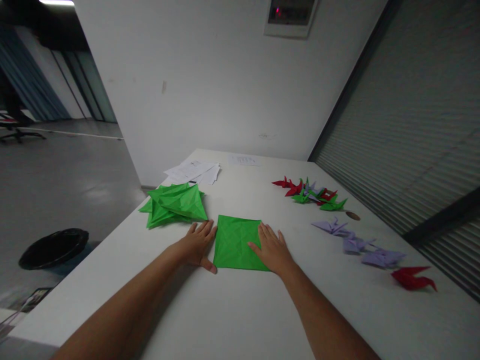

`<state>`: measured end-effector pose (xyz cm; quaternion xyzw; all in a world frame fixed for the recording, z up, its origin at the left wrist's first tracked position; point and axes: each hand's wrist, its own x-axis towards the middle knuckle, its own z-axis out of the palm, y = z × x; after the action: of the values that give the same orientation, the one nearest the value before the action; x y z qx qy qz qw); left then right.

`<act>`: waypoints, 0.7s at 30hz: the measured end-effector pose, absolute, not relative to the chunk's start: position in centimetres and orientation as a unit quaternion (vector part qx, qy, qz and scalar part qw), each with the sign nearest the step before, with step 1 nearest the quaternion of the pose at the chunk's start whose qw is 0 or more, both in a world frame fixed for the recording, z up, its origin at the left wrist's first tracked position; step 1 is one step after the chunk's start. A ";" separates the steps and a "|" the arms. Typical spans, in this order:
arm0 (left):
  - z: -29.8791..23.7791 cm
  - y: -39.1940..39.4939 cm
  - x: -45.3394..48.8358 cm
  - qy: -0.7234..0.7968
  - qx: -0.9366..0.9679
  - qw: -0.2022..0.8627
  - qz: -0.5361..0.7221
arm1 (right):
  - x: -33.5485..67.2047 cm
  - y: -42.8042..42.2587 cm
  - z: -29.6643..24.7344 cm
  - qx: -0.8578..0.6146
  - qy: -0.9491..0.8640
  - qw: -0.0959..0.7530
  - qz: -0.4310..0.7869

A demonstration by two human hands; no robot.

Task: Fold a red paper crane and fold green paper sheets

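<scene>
A square sheet of green origami paper (236, 242) with crease lines lies flat on the white table (240, 310) in front of me. My left hand (199, 244) rests flat beside its left edge, fingers spread and thumb near the lower left corner. Across the right edge of the sheet lies my right hand (273, 249), palm down with fingers stretched out and the thumb on the paper. Just beyond my left hand is a pile of creased green paper sheets (174, 205). Neither hand grasps anything.
Folded paper cranes in red, green and purple cluster (309, 192) at the back right. Nearer on the right sit purple cranes (354, 243) and a red crane (412, 278). Printed papers (193, 171) lie at the back left. A black-lined bin (54, 250) stands left of the table.
</scene>
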<state>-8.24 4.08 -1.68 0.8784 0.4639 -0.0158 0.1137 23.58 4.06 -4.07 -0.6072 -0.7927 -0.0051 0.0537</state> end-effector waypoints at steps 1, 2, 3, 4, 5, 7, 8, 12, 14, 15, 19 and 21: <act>-1.8 4.2 -8.4 0.462 0.878 0.128 0.007 | 23.7 4.1 -4.1 -0.607 -0.793 0.055 -0.002; -1.9 4.3 -8.5 0.459 0.875 0.147 0.040 | 23.8 4.1 -4.2 -0.608 -0.792 0.057 0.002; -2.1 4.3 -8.4 0.459 0.868 0.171 0.083 | 23.8 4.2 -4.2 -0.609 -0.791 0.063 0.006; -2.2 4.4 -8.2 0.462 0.854 0.200 0.133 | 23.9 4.3 -4.4 -0.610 -0.789 0.071 0.012; -2.3 4.3 -7.9 0.469 0.832 0.231 0.185 | 24.1 4.4 -4.5 -0.611 -0.787 0.081 0.020; -2.3 4.1 -6.8 0.494 0.777 0.281 0.270 | 24.5 4.8 -4.8 -0.611 -0.782 0.114 0.046; -2.3 3.8 -6.0 0.510 0.753 0.293 0.294 | 24.8 5.1 -5.0 -0.611 -0.776 0.139 0.066; -1.8 2.6 -3.2 0.549 0.764 0.229 0.250 | 26.1 6.3 -5.4 -0.606 -0.718 0.296 0.172; -1.4 2.2 -2.3 0.546 0.784 0.199 0.217 | 26.7 6.8 -5.3 -0.606 -0.671 0.370 0.216; -1.1 2.1 -2.0 0.546 0.788 0.191 0.212 | 26.9 7.0 -5.2 -0.607 -0.652 0.394 0.227; 1.1 3.0 -2.3 0.567 0.769 0.161 0.248 | 27.7 7.2 -4.5 -0.616 -0.622 0.430 0.220; 3.2 4.1 -3.7 0.587 0.747 0.137 0.281 | 28.1 7.1 -4.1 -0.622 -0.614 0.439 0.210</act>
<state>-3.66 4.09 3.21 0.7467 0.5869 0.2812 0.1375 28.06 7.12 -4.10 -0.6218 -0.6138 0.2101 0.4388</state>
